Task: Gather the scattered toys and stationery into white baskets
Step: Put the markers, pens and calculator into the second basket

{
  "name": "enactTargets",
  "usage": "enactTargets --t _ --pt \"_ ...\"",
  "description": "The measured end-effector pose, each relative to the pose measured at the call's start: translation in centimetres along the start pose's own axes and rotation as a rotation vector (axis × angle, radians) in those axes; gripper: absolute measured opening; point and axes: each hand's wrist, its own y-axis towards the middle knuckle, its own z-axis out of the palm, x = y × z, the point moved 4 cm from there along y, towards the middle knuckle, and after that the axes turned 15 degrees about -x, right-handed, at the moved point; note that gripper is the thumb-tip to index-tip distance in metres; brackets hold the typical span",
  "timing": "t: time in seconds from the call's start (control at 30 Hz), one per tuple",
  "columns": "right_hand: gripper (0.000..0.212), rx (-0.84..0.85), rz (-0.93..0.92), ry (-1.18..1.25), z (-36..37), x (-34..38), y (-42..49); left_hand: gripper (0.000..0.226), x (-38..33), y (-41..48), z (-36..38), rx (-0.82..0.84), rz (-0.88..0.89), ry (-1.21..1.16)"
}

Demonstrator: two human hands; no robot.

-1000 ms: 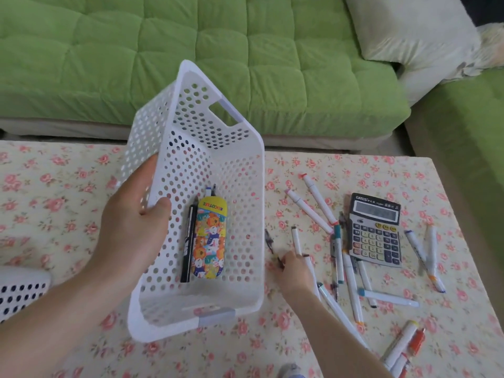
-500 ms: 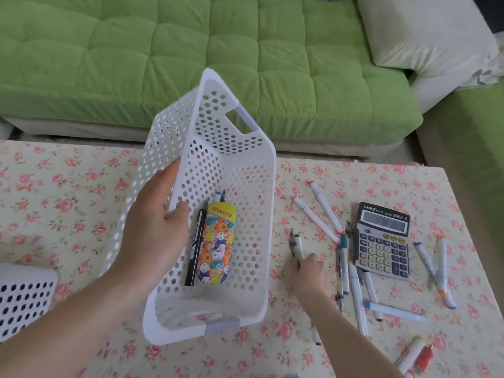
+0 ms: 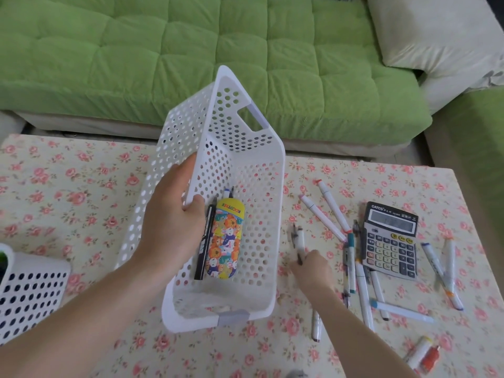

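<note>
My left hand (image 3: 171, 233) grips the left wall of a white perforated basket (image 3: 253, 186), tilted up at its far end above the floral table. Inside lie a colourful pencil case (image 3: 225, 241) and a black pen (image 3: 203, 244). My right hand (image 3: 311, 268) is closed on a white marker and a dark pen (image 3: 298, 240), just right of the basket. Several more markers (image 3: 357, 271) lie scattered on the cloth beside a grey calculator (image 3: 391, 240).
A second white perforated basket (image 3: 30, 293) sits at the left edge of the table. More markers (image 3: 450, 268) lie right of the calculator, and small tubes (image 3: 422, 356) near the front right. A green sofa (image 3: 191, 55) runs behind the table.
My right hand closed on a white marker and a dark pen and lifted them off the cloth. The basket stayed tilted in my left hand while the view shifted.
</note>
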Motion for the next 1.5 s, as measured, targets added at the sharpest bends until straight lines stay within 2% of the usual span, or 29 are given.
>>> enactTargets --t 0.1,0.2,0.4,0.47,0.53,0.63,0.73,0.87,0.97,1.1,1.17,1.23,1.33,1.5 --pt "0.015 -0.068 0.031 0.285 -1.6 1.3 -0.2 0.059 0.0 0.0 -0.2 -0.005 -0.013 -0.009" --pt "0.019 -0.060 -0.025 0.444 -3.6 4.1 -1.7 0.059 -0.2 -0.1 -0.4 -0.006 -0.029 -0.024" --pt "0.013 0.242 -0.205 0.513 -3.3 10.5 -7.0 0.062 -0.5 -0.2 -1.2 0.030 -0.043 -0.039" --pt "0.011 0.268 -0.232 0.555 -2.6 10.9 -8.1 0.063 -0.5 -0.6 -1.7 0.043 -0.059 -0.051" --pt "0.008 0.199 -0.195 0.632 -3.0 10.1 -8.3 0.062 -0.4 -1.3 -2.2 0.044 -0.080 -0.060" --pt "0.012 -0.011 -0.087 0.661 -4.4 6.7 -7.4 0.060 -0.5 -2.7 -2.8 0.067 -0.094 -0.085" --pt "0.012 -0.136 0.069 0.532 -4.9 1.1 -6.2 0.059 -0.6 -4.0 -2.9 0.103 -0.094 -0.099" --pt "0.017 -0.017 0.149 0.188 -4.0 -5.0 -6.3 0.060 -1.2 -5.3 -2.1 0.145 -0.067 -0.105" --pt "0.023 0.051 0.191 0.119 -2.3 -7.6 -6.8 0.059 -1.7 -6.1 -1.1 0.158 -0.045 -0.111" --pt "0.029 0.022 0.237 0.055 0.6 -8.6 -5.9 0.060 -2.1 -6.7 0.2 0.150 -0.034 -0.094" --pt "0.025 0.024 0.224 0.057 1.1 -8.7 -5.8 0.060 -2.0 -6.9 0.9 0.141 -0.026 -0.087" --pt "0.009 0.023 0.173 0.022 0.1 -8.9 -5.9 0.061 -2.0 -7.3 1.4 0.143 -0.037 -0.082" --pt "0.026 -0.047 0.087 -0.150 -2.1 -10.5 -5.4 0.061 -2.4 -7.7 2.1 0.168 -0.073 -0.078" --pt "0.034 -0.030 0.041 -0.285 -3.2 -13.8 -4.5 0.062 -2.6 -7.9 2.8 0.172 -0.042 -0.059"
